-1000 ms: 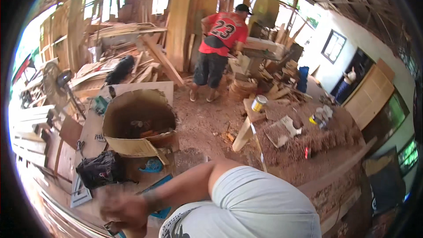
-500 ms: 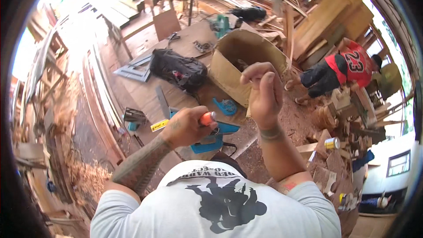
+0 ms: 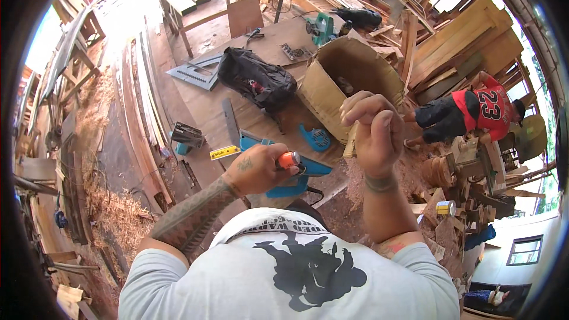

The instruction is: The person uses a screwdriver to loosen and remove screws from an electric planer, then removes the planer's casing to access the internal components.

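Observation:
My left hand [image 3: 258,169] is closed around a short orange cylinder with a pale end [image 3: 290,160], perhaps a tool handle; the rest of it is hidden in my fist. My right hand [image 3: 377,136] is raised in front of an open cardboard box [image 3: 328,98]. Its fingers are curled in toward the thumb, and whatever they may pinch is hidden. Below and beside my left hand is a blue tool or tool part [image 3: 290,188], partly covered by the hand. A yellow strip with dark marks [image 3: 225,152] lies just left of that hand.
A black bag [image 3: 255,77], a grey triangular square [image 3: 198,72] and a vented blue piece [image 3: 315,137] lie on the brown board ahead. Long planks [image 3: 139,121] run along the left. At right a person in a red shirt [image 3: 486,106] bends among timber. Shavings [image 3: 121,219] cover the floor.
The whole view has shifted, so the bag, box and boards appear farther right and lower. Both hands keep nearly the same pose, appearing slightly farther right.

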{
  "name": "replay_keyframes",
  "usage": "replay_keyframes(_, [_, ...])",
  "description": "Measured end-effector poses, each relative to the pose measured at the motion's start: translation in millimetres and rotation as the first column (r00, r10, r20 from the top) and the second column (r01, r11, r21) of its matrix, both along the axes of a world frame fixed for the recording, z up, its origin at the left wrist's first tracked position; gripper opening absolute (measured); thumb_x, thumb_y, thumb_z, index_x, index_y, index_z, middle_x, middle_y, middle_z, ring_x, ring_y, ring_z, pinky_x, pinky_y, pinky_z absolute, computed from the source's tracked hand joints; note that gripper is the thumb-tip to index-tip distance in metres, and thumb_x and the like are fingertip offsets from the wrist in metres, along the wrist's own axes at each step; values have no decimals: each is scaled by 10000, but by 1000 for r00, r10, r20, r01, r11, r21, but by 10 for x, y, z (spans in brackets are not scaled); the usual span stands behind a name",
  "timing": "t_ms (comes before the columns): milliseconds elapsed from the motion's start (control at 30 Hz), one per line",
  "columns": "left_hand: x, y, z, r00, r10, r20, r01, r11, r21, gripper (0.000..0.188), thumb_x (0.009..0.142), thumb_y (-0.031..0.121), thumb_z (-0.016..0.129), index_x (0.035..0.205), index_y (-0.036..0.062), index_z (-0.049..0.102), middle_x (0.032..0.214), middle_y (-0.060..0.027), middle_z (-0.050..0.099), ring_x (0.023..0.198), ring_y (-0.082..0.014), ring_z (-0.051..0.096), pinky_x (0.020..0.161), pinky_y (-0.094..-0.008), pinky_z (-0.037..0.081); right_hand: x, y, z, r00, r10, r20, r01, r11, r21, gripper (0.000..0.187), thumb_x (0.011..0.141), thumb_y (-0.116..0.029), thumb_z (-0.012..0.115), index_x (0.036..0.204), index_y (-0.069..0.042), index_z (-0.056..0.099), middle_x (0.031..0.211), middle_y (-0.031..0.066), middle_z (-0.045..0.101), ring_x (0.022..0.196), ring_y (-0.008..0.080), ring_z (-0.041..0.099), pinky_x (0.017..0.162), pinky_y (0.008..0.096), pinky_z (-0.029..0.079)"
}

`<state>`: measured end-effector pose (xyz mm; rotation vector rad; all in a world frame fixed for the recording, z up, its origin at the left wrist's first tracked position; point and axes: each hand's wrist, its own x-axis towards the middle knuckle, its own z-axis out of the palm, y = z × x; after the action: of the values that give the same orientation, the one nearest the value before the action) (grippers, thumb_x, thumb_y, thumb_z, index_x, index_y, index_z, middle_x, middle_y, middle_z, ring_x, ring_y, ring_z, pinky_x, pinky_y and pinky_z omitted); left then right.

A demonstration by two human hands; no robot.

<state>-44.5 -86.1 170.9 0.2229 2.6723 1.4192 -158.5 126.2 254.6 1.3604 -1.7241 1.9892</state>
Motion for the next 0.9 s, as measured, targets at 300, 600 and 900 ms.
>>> replay_keyframes(300, [11,-132,-213,988,21,152,-61,964,259,254,883,247,853,969,50,718,776,-116,694,710,-183,660,681,-382,533,-236,39,599,936,14,-351,-90,976,-200,488,1142,-424,430,940,-12,598,847,143,635,852,299,625,860,418,502])
replay_keyframes(600, [-5,-41,-265,993,5,116,-25,984,174,250,890,278,826,1011,77,740,829,-171,723,715,-285,704,692,-410,551,-174,-408,-536,955,240,175,-242,970,-7,199,1032,-45,599,1227,-13,627,1112,89,656,1001,219,623,880,346,507])
replay_keyframes(900, [273,-171,-713,996,-47,77,47,999,5,252,853,289,843,964,90,735,799,-172,697,740,-366,707,670,-442,544,133,88,-854,945,98,312,-265,788,556,262,983,-275,728,965,-18,680,897,147,663,826,307,657,761,407,520])
